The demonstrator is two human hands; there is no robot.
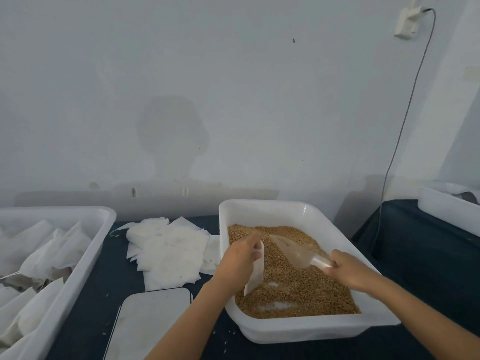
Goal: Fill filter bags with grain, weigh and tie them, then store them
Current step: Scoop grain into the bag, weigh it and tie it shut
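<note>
Over the white tub (pixel 262 209) of grain (pixel 298 289), the left hand (pixel 237 258) pinches an empty filter bag (pixel 255 271) while the right hand (pixel 349 268) grips a clear scoop (pixel 293 249) by its handle. Loose bags (pixel 166 253) lie on the dark counter (pixel 415 255) beside the tub.

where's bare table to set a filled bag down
Bare dark cloth lies right of the grain tub, before the far-right tub. A narrow strip lies between the left tub and the scale. Loose bags crowd the middle.
</note>
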